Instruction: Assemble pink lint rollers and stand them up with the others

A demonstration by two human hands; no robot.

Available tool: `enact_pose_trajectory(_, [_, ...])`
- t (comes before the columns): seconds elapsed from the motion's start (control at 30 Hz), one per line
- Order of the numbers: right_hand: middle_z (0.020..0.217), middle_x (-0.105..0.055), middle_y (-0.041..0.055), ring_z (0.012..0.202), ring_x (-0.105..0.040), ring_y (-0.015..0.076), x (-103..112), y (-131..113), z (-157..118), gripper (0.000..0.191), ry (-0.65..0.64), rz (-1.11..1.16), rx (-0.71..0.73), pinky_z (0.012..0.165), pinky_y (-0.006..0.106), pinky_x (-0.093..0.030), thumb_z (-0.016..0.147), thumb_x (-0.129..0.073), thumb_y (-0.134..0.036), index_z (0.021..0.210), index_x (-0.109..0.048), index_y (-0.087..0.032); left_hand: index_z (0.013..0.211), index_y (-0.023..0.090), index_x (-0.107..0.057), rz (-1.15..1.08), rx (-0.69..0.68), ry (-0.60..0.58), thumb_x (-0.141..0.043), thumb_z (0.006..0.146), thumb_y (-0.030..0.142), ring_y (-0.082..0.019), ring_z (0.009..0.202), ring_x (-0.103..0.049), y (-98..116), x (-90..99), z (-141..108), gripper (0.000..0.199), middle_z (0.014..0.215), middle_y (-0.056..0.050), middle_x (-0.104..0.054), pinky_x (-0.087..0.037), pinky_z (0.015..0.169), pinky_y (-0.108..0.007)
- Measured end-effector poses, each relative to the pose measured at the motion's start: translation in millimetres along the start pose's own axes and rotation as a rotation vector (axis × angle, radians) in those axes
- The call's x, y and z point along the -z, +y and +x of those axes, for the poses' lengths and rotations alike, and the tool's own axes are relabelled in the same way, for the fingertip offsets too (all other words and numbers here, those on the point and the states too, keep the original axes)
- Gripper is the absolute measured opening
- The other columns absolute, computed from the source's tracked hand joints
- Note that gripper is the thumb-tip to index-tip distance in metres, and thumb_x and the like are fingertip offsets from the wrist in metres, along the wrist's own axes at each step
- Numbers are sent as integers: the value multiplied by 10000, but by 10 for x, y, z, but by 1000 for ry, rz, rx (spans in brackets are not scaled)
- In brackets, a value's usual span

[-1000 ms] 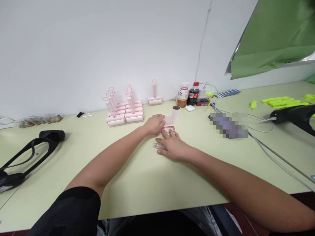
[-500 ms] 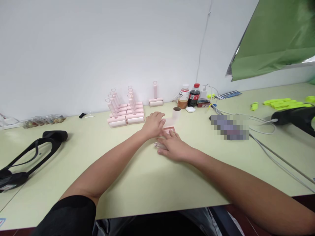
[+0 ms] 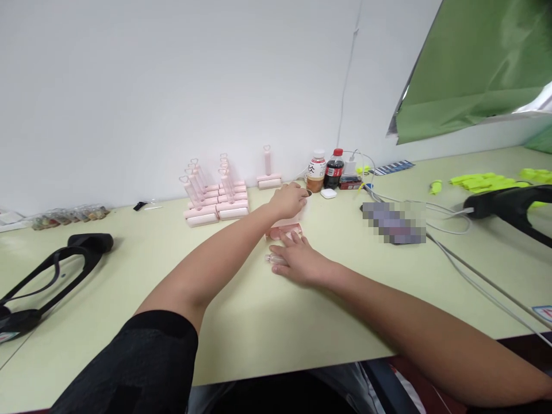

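Note:
My left hand (image 3: 290, 201) reaches over a white paper roll (image 3: 301, 214), its fingers curled around the upper end near the brown core opening. Part of the roll is hidden behind that hand. Just in front lies a pink plastic lint roller part (image 3: 273, 232). My right hand (image 3: 302, 259) lies spread, fingertips on the pink part. A clear handle (image 3: 275, 259) lies flat beneath its thumb side, and the palm covers the far end. Left of both hands stand several finished-looking pink lint rollers (image 3: 200, 215) with upright clear handles.
One more pink lint roller (image 3: 269, 181) stands by the wall. Beside it are a drink bottle (image 3: 316, 172), a cola bottle (image 3: 334, 169) and a white case (image 3: 328, 194). Cables (image 3: 452, 227) and a blurred item (image 3: 394, 223) lie right. A black headset-like frame (image 3: 86, 253) lies left.
My left hand has moved right and away from me, from above the pink part onto the white roll. My right hand has stayed in nearly the same place. The view has shifted slightly.

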State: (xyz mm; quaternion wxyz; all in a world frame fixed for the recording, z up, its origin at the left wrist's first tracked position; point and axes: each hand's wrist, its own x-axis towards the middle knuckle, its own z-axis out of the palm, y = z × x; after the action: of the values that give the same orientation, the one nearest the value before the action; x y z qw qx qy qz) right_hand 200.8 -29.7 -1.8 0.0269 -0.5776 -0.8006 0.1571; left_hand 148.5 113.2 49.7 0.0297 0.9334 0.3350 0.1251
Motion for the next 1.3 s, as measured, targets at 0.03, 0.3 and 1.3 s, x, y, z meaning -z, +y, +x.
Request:
enact_pose_trajectory(0.03, [1595, -205, 123, 1397, -191, 472, 0, 0, 0, 590, 8, 0, 6, 1087, 591, -169, 880, -472, -536, 1396, -494, -250, 1130, 247, -659, -4, -12, 6, -470, 918, 297, -267, 1192, -515, 3, -14, -4, 289, 1307, -80, -550, -424, 1010, -439])
enact_pose_trajectory(0.3, [1590, -218, 130, 1414, -149, 477, -5, 20, 13, 598, -6, 22, 13, 1092, 584, -165, 881, -466, -541, 1400, -486, -245, 976, 199, -670, 37, 6, -10, -488, 888, 249, -262, 1061, -574, 46, 45, -37, 209, 1188, -96, -606, -471, 904, -421])
enact_pose_trajectory(1.3, [1210, -536, 213, 1162, -468, 363, 79, -98, -125, 366, -28, -80, -35, 910, 446, -382, 891, -457, -408, 1117, -592, -152, 872, 227, -600, -233, 210, 410, -495, 868, 214, -186, 922, -586, -81, -47, -2021, 106, 918, -39, -643, -479, 849, -347])
